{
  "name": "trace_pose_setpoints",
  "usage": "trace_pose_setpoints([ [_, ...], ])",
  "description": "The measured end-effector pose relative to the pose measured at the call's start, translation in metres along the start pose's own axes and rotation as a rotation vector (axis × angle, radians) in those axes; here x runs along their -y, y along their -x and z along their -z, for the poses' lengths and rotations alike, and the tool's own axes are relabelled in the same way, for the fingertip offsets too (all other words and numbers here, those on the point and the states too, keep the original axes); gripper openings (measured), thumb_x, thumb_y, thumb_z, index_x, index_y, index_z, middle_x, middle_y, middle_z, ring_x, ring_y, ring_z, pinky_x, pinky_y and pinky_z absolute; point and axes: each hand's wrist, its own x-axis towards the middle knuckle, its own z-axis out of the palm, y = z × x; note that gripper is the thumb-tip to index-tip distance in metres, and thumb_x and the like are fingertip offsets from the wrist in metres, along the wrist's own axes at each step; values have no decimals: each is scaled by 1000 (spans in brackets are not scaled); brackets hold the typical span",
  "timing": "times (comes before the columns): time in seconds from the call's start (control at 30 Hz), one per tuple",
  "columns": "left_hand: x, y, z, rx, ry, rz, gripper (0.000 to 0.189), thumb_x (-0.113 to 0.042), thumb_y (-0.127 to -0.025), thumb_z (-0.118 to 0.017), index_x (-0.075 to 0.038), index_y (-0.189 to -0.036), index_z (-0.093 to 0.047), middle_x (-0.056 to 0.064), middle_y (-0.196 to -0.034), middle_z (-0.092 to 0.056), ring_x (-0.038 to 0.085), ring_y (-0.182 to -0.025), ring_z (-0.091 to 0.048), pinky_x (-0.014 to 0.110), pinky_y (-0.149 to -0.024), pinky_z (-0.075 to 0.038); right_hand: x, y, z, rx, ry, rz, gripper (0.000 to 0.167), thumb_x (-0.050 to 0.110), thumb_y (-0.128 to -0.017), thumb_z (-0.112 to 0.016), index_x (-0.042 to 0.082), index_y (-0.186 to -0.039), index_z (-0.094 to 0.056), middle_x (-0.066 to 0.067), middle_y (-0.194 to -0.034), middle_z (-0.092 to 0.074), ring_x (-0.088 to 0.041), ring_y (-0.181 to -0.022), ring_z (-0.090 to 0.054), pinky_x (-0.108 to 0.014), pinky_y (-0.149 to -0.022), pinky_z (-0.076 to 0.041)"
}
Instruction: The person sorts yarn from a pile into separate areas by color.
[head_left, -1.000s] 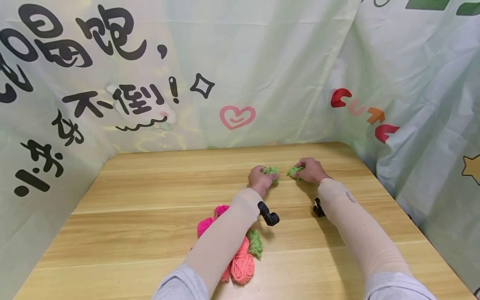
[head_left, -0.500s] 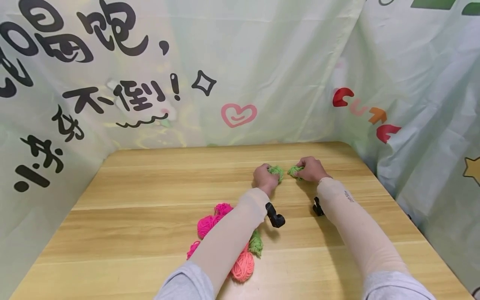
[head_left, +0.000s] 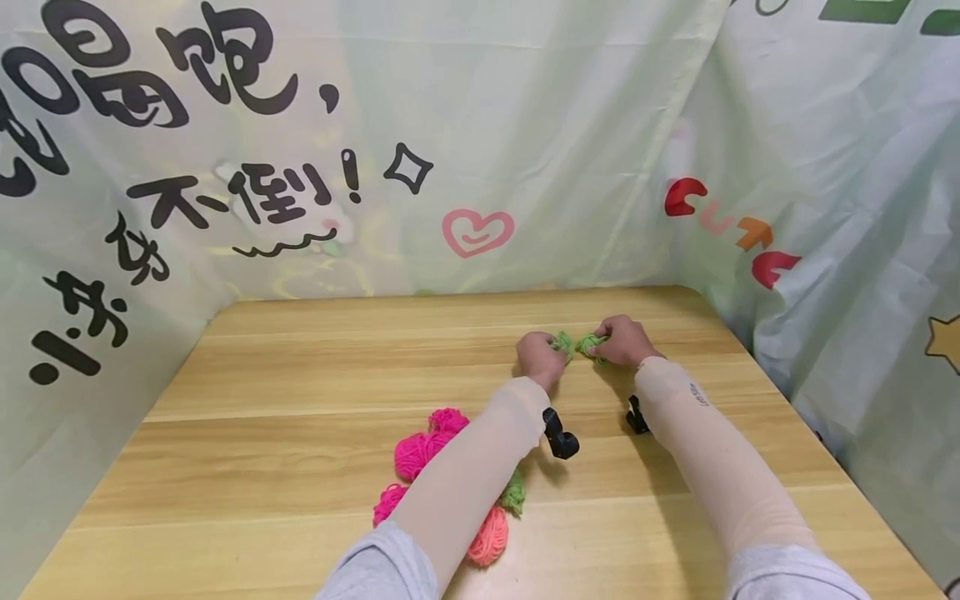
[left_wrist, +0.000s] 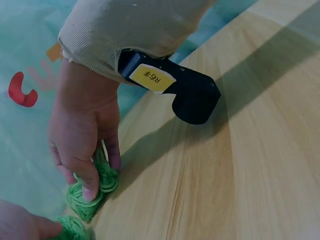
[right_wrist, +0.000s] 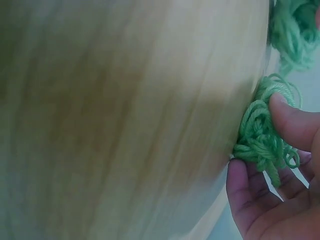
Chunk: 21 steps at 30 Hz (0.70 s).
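Note:
At the far right part of the wooden table, my left hand (head_left: 542,360) grips a small green yarn ball (head_left: 564,344), its fingers partly hidden. Just right of it, my right hand (head_left: 627,342) pinches a second green yarn ball (head_left: 589,344) between thumb and fingers. The right wrist view shows that second yarn ball (right_wrist: 262,130) in loose loops under the thumb, with the left hand's yarn ball (right_wrist: 295,35) a short way beyond. Both balls are low at the table surface, with a narrow gap between them in the head view.
Left of and under my left forearm lie several pink yarn balls (head_left: 416,454), a coral yarn ball (head_left: 489,537) and a third green yarn ball (head_left: 514,493), partly covered by the arm. A printed curtain (head_left: 570,167) hangs behind the table's far edge.
My left hand has moved right with its green yarn ball, bringing it close to the other one. The right hand has stayed in place, holding its ball.

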Motion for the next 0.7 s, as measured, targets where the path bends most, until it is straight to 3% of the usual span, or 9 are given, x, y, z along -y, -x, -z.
trace_pose_setpoints([
  [0.37, -6, 2, -1, 200, -88, -4, 35, -24, -91, -69, -7, -122, -68, 9, -122, -64, 24, -116, -54, 36, -94, -46, 2, -1, 4, 5, -9, -11, 25, 14, -86, -73, -3, -102, -66, -21, -107, -65, -35, -94, -58, -46, -82, -48],
  [0.7, -3, 0, 0, 302, -147, -37, 44, -28, -90, -70, -11, -129, -63, 7, -124, -62, 21, -110, -56, 34, -92, -47, 5, 0, 7, 68, -8, -18, 26, 17, -89, -69, 0, -107, -58, -26, -114, -59, -39, -101, -56, -48, -83, -46],
])
